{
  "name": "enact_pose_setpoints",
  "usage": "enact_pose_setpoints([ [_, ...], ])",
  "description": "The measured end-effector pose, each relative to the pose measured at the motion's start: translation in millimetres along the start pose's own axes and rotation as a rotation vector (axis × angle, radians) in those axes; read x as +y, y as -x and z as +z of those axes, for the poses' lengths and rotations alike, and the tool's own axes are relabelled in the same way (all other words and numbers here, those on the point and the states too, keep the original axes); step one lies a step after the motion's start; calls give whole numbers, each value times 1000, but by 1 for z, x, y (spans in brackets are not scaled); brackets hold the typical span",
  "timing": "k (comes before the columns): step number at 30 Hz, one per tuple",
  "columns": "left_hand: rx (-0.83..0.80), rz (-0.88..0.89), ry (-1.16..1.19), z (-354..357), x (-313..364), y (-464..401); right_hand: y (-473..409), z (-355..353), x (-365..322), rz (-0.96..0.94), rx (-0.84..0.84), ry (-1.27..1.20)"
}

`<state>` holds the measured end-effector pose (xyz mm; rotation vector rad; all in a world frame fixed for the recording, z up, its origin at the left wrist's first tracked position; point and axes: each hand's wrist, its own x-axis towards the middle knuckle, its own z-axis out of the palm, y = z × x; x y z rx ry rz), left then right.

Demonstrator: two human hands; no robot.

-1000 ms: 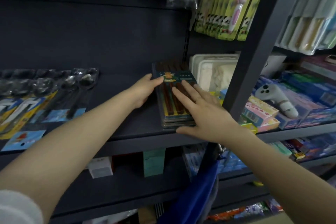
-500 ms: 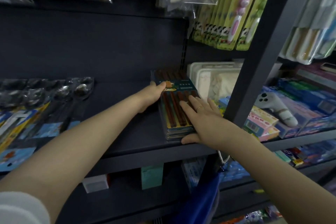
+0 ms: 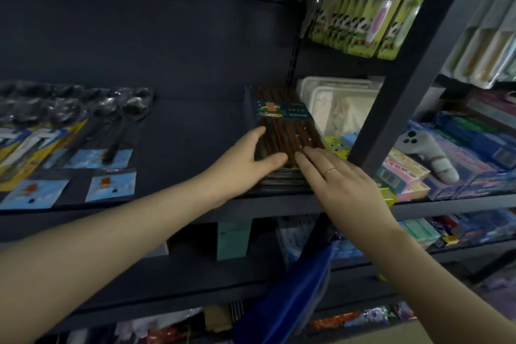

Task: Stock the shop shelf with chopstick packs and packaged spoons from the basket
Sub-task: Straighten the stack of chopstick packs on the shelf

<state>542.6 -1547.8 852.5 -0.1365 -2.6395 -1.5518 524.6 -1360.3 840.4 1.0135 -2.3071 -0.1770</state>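
Both hands, left (image 3: pixel 245 160) and right (image 3: pixel 339 184), fingers flat on stacked chopstick packs (image 3: pixel 282 123), label print unreadable.

bare forearms; thin gold ring (image 3: pixel 331 170) on the right hand (image 3: pixel 343 184).
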Motion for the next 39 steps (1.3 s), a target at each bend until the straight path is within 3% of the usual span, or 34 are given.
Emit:
enact_pose_setpoints([
  [4,-94,-7,-164,-1,-6,11,-2,-3,-2,51,1,-25],
  [7,-17,60,-250,3,-15,11,-2,-3,-1,93,-20,-43],
  [13,111,108,-188,6,-18,12,-12,-7,2,94,-166,-62],
  [22,142,85,-55,3,-20,10,-27,10,-1,16,-111,-306],
  [35,175,113,-224,4,-20,9,-37,-8,-3,234,-216,-603],
  [39,179,113,-295,-12,-17,28,-43,-15,-24,319,-81,-497],
])
